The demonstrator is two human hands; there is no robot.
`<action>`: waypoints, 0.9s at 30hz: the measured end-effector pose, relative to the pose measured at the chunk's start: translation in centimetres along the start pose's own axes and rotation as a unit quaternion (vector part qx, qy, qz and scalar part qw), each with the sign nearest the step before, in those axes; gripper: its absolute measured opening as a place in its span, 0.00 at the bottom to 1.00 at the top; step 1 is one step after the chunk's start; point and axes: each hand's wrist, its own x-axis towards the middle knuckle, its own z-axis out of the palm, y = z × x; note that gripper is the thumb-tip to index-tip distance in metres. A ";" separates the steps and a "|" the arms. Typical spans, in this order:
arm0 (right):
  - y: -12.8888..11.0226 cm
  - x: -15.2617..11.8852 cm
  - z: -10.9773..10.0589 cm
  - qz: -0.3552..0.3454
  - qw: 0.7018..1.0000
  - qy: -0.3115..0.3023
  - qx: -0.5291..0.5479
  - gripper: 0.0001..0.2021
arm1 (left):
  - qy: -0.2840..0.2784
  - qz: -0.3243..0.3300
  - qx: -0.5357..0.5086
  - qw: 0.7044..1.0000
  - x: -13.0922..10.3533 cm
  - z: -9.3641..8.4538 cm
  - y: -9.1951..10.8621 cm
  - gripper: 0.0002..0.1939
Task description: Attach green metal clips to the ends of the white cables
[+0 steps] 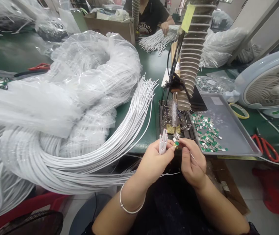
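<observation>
My left hand [155,160] is closed around several short white cable ends [163,143] with reddish tips pointing up. At its thumb and fingertip sits a small USB-type connector with a green board [176,143]. My right hand [192,160] is closed, fingertips almost at the connector, and a thin wire [193,158] runs through its fingers; its exact kind is unclear. Just above both hands a soldering iron [175,111] points down in its stand, its tip close to the connector. Fingers partly hide where the parts meet.
A grey tray [237,130] holds loose green-and-metal connectors [208,133]. White cables [120,140] and plastic-wrapped coils [92,71] fill the left. A ribbed hose [190,55], fan [274,78], yellow tape roll [239,111] and red-handled scissors [265,147] stand right. A co-worker's hand [164,27] touches cables opposite.
</observation>
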 end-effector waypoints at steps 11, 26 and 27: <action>0.2 -0.1 0.3 0.050 0.996 0.067 0.031 0.11 | 0.053 0.035 0.033 0.997 0.3 0.2 0.8 0.05; -0.1 1.2 0.3 0.003 0.998 0.050 0.040 0.11 | 0.057 0.074 0.091 0.991 0.8 0.4 1.8 0.03; -0.2 1.3 0.3 -0.002 0.998 0.052 0.037 0.11 | 0.056 0.074 0.094 0.991 0.8 0.5 1.9 0.03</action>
